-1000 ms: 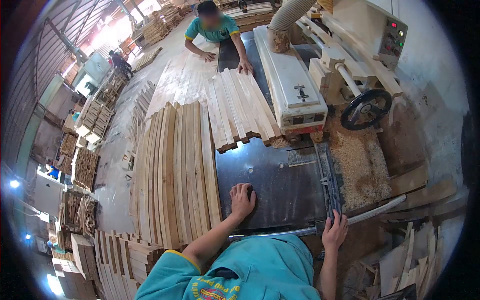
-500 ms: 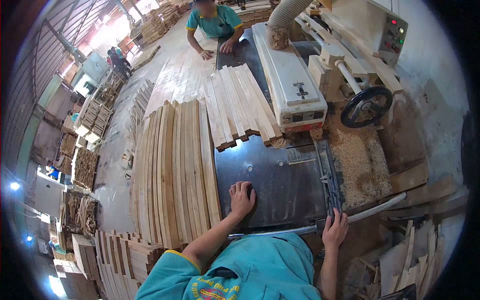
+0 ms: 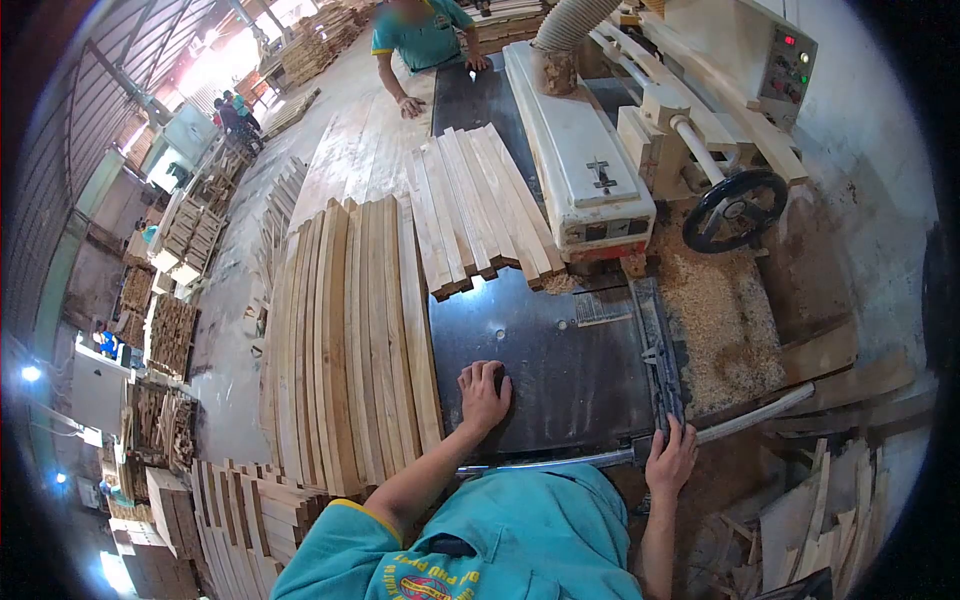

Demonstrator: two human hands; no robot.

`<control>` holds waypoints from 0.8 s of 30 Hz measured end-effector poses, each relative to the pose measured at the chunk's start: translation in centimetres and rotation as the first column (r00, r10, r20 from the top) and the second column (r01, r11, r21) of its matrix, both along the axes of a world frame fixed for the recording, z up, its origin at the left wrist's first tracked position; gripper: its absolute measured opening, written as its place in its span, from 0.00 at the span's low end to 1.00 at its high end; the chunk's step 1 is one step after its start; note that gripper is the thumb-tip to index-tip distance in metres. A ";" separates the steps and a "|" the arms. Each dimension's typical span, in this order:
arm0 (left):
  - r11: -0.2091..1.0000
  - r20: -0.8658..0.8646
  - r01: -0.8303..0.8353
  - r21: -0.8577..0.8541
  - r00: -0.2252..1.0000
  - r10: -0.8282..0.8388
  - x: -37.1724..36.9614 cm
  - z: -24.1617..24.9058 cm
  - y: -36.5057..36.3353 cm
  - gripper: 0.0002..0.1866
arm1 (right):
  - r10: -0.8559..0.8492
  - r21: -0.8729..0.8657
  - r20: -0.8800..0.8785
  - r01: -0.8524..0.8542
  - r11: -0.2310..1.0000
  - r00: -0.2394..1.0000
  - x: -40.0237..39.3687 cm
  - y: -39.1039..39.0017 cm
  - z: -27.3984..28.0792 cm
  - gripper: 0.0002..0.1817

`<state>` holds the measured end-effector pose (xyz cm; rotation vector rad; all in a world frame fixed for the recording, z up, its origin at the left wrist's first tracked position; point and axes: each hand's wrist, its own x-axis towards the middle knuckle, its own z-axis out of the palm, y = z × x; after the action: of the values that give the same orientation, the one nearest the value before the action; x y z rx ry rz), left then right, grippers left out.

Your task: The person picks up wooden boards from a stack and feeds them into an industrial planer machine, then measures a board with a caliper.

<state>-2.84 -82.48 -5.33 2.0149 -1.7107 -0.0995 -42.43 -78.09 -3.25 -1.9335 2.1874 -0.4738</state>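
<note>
My left hand (image 3: 484, 397) rests on the dark metal machine table (image 3: 550, 400), fingers spread a little and nothing in them. At the near end of the metal guide rail (image 3: 657, 350), my right hand (image 3: 671, 458) lies with its fingers stretched over the rail's tip. Left of my left hand, long wooden strips (image 3: 355, 340) are stacked side by side. Farther up the table, a row of shorter wooden strips (image 3: 480, 205) lies beside the white machine housing (image 3: 585, 170), apart from both hands.
A black handwheel (image 3: 735, 211) and a control panel (image 3: 785, 65) are on the right. Sawdust (image 3: 725, 330) covers the surface beside the rail. A co-worker (image 3: 425, 35) leans at the far end. Scrap wood (image 3: 830, 520) lies at lower right, more stacked strips (image 3: 250, 515) at lower left.
The co-worker at the far end has shifted back, and one of that person's hands has moved farther away along the table. My hands and the wooden strips stay in place.
</note>
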 end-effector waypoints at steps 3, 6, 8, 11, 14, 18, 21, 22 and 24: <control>1.000 0.004 0.002 0.002 1.000 -0.002 0.0 0.1 0.0 0.21 | 0.001 0.018 0.010 -0.002 1.000 1.000 0.0 0.0 0.1 0.24; 1.000 0.010 0.001 0.005 1.000 -0.001 0.0 -0.1 -0.1 0.21 | -0.001 0.035 -0.007 0.001 0.999 1.000 0.0 0.0 0.1 0.24; 1.000 0.012 0.001 0.003 1.000 -0.001 0.0 -0.1 -0.1 0.21 | 0.005 0.026 -0.010 -0.005 1.000 1.000 0.0 0.0 0.0 0.24; 1.000 0.005 -0.005 0.016 1.000 0.005 0.0 -0.1 -0.1 0.21 | 0.002 0.034 -0.019 -0.002 0.999 1.000 0.1 0.0 0.3 0.24; 1.000 0.011 0.002 -0.003 1.000 -0.002 0.0 -0.1 -0.1 0.21 | -0.008 0.068 0.027 0.006 0.998 1.000 0.2 -0.2 0.9 0.25; 1.000 0.022 -0.001 -0.014 1.000 0.002 -0.2 0.1 -0.1 0.20 | 0.001 0.051 0.036 -0.003 0.999 0.999 0.1 -0.1 0.7 0.25; 1.000 0.001 -0.001 -0.002 1.000 0.001 -0.3 0.5 -0.1 0.20 | 0.010 0.021 0.007 -0.010 1.000 1.000 0.0 -0.1 0.5 0.25; 1.000 -0.016 0.002 0.014 1.000 -0.002 -0.3 0.6 -0.1 0.19 | 0.002 0.029 0.009 -0.002 1.000 1.000 0.0 -0.1 0.3 0.25; 1.000 -0.008 0.001 0.011 1.000 -0.001 -0.3 0.5 -0.1 0.19 | -0.005 0.037 0.012 0.005 0.999 1.000 0.1 -0.1 0.5 0.24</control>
<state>-3.12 -82.54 -4.79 2.0191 -1.7092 -0.1179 -42.31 -78.19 -2.71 -1.9016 2.1787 -0.4420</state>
